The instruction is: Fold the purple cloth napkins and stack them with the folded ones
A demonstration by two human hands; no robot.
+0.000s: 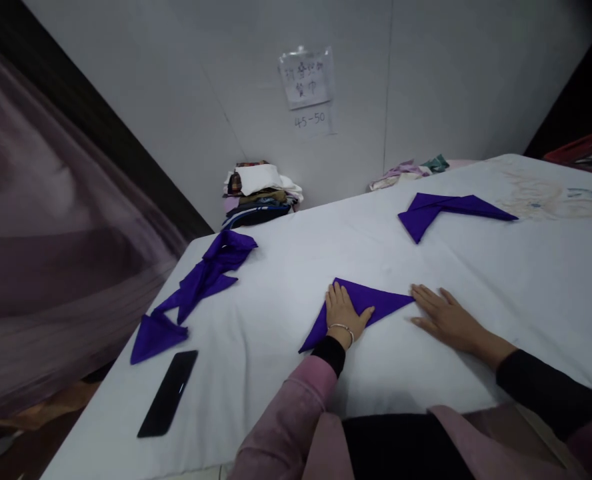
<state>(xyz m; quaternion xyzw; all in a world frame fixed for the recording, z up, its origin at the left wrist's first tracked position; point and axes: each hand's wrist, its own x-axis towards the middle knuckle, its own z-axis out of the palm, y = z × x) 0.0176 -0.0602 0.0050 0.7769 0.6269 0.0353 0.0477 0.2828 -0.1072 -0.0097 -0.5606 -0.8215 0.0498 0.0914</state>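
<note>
A purple cloth napkin (pixel 383 301), folded into a triangle, lies on the white-covered table directly before me. My left hand (pixel 345 315) rests flat on its left part, fingers stretched out and thumb spread toward the right. At the napkin's right tip is my right hand (pixel 443 319), palm down on the table with its fingers apart. Its fingertips are at or just beside the tip; I cannot tell whether they touch the cloth. Neither hand grasps anything.
Crumpled purple cloths (pixel 203 280) lie along the left side, with a black phone (pixel 169 393) nearer me. Another folded purple cloth (pixel 426 212) lies at back right. Fabric stacks (pixel 261 197) stand beyond the far edge, below a wall sign (pixel 306 80). A pinkish curtain (pixel 51 253) hangs left.
</note>
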